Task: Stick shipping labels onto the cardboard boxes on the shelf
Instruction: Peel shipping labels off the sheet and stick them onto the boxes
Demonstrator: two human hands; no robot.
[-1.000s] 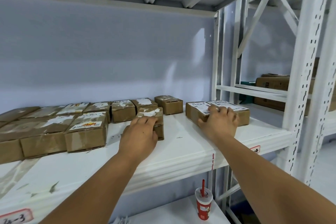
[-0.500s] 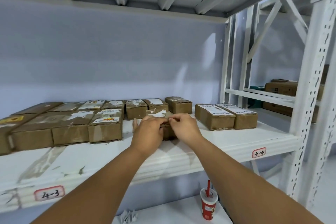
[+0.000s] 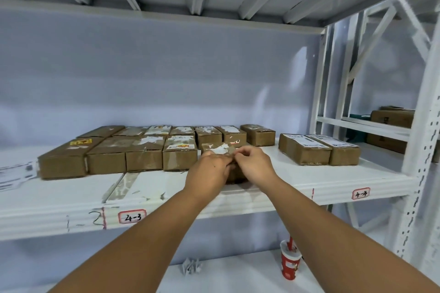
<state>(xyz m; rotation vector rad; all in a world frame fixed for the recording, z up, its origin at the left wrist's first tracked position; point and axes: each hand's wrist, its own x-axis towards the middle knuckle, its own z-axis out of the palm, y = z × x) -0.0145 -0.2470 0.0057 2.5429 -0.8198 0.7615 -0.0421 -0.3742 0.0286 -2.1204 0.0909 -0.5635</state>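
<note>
My left hand (image 3: 207, 170) is curled round the near top edge of a small box (image 3: 220, 148) and grips it. The box stands on the white shelf (image 3: 238, 207), just in front of the back row. My right hand (image 3: 254, 164) meets it at the same edge, fingers curled, thumb and forefinger pinched together beside the torn white paper (image 3: 220, 150) on the box's lid. I cannot tell whether they have hold of a scrap of it.

To the left, touching side by side in two rows, sit more cardboard boxes (image 3: 142, 150), all closed, several with ragged white patches on top. To the right, set apart, two boxes (image 3: 319, 150) lie pressed together, each with a whole printed label (image 3: 298, 138) on its lid. Every box is shut, so what is inside does not show. Printed sheets (image 3: 14, 173) lie at the shelf's far left.

On the lower shelf (image 3: 238, 276) stands a red cup (image 3: 289, 263) with a red straw (image 3: 290, 242) in it, and near it a crumpled paper (image 3: 191, 266).
</note>
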